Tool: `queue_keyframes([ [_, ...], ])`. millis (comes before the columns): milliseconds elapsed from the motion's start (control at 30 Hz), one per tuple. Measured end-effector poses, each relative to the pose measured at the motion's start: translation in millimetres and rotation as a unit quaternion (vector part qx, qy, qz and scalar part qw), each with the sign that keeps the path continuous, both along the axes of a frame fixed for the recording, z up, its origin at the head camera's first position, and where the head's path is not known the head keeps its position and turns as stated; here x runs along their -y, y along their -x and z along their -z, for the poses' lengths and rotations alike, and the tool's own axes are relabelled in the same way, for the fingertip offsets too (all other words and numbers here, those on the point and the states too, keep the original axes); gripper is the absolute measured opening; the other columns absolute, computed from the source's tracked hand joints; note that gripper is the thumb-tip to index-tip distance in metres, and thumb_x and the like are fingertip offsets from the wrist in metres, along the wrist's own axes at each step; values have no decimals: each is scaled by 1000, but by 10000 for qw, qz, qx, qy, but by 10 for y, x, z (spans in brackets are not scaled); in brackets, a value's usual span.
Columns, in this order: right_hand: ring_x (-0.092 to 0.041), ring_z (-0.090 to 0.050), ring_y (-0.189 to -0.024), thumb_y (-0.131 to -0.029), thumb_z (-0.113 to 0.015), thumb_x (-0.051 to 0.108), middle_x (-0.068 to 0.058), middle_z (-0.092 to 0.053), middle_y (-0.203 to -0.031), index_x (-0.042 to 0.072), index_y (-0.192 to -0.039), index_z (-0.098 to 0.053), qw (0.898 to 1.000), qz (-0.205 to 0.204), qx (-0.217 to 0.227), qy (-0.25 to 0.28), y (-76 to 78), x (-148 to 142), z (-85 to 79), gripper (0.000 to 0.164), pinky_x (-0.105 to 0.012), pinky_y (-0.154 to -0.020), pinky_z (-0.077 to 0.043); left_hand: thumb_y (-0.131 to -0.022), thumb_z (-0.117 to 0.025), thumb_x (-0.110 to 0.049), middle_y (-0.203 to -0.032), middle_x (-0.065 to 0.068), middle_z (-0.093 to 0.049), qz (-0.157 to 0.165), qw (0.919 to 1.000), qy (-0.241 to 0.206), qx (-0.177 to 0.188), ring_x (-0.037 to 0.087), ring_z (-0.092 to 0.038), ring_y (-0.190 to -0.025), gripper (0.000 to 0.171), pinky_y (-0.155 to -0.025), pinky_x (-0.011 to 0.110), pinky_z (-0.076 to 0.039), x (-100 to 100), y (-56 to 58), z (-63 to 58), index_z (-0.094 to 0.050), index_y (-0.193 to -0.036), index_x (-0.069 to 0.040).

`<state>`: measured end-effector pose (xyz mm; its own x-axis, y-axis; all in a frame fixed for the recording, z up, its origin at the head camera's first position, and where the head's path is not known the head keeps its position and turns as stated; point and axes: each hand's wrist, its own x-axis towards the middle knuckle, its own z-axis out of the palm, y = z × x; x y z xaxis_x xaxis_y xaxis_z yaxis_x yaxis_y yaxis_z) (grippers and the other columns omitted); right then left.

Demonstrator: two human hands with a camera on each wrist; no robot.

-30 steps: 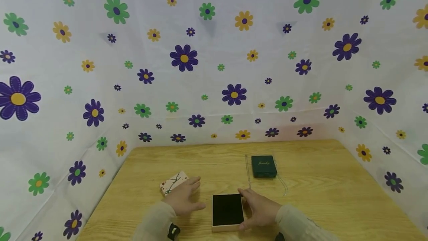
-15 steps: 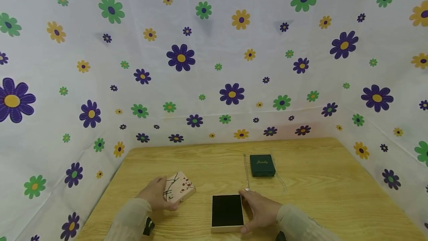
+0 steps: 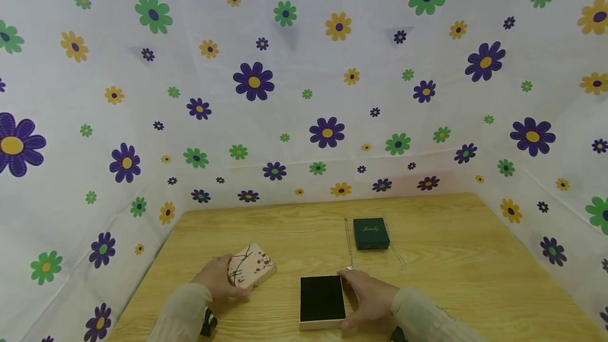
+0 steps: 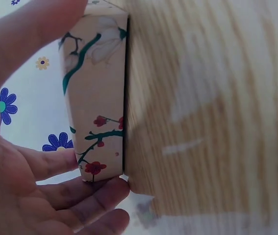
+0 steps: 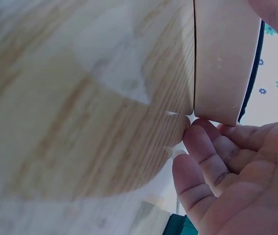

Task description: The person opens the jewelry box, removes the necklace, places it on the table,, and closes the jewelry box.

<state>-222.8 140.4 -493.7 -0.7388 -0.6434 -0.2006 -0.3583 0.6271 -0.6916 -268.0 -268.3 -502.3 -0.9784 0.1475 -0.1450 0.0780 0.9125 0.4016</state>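
A cream box lid (image 3: 253, 267) printed with branches and red blossoms lies flat at the table's left. My left hand (image 3: 217, 277) holds it between thumb and fingers; the left wrist view shows its patterned side wall (image 4: 99, 98) spanned end to end. Front and centre sits a shallow cream box base (image 3: 323, 324), its inside black. At its right, my right hand (image 3: 368, 294) grips it, thumb at the near corner and fingertips at the far one. In the right wrist view those fingers (image 5: 202, 142) touch the end of the plain wall (image 5: 224, 63).
A dark green jewelry box (image 3: 371, 234) with gold lettering stands behind the base. A thin silver necklace chain (image 3: 349, 244) runs along both its sides, with a small pendant (image 3: 350, 267) near my right fingertips. Flowered white cloth (image 3: 304, 67) encloses the wooden table (image 3: 285, 226).
My left hand has moved left from over the lid to its left side and taken hold of it; the lid now lies turned at a different angle. The right hand keeps its place on the base.
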Motion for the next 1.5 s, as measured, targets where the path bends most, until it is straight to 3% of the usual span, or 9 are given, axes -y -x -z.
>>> queue_keyframes([
  [233,-32,-30,-137,-74,-81,47,-11,-32,-149,2,-149,-25,10000,6,3,-5,-22,8,-24,104,-54,-107,-30,-49,-88,-62,-131,28,-47,17,9999,-112,-130,43,-49,-116,126,-95,57,-42,-16,-20,-13,-37,-140,9],
  [433,-31,-32,-136,-74,-80,49,-9,-34,-148,3,-149,-26,10000,4,-43,-5,-9,2,3,103,-53,-107,-31,-49,-87,-62,-137,24,-46,85,9988,-368,-310,42,-46,-122,125,-99,58,-39,-114,-66,-67,-37,-143,3],
  [733,-30,-33,-135,-74,-80,50,-8,-36,-147,3,-149,-26,10000,6,-18,-9,-3,2,7,103,-53,-107,-31,-52,-88,-57,-135,13,-51,829,9905,-939,-562,31,-51,-119,120,-99,55,-40,-434,-166,-222,-36,-146,-3],
  [1000,-30,-33,-135,-73,-80,51,-8,-36,-147,4,-149,-26,9999,85,69,-77,9,15,18,104,-55,-107,-30,-56,-86,-59,-138,12,-46,1542,9827,-896,-510,30,-49,-121,118,-100,54,-40,-704,-269,-299,-34,-147,-5],
  [1267,-32,-30,-137,-72,-80,53,-11,-33,-149,3,-149,-26,9998,123,-14,-136,11,15,39,106,-54,-108,-29,-55,-83,-65,-137,6,-45,1984,9759,-881,-205,26,-49,-120,120,-98,49,-43,-982,-339,-276,-33,-148,-8],
  [1500,-32,-28,-138,-72,-81,50,-10,-31,-151,5,-150,-25,9999,118,-39,63,5,8,47,106,-54,-109,-27,-57,-82,-65,-136,6,-46,2384,9684,-709,-199,24,-49,-121,118,-99,45,-44,-1178,-393,-285,-34,-147,-6],
])
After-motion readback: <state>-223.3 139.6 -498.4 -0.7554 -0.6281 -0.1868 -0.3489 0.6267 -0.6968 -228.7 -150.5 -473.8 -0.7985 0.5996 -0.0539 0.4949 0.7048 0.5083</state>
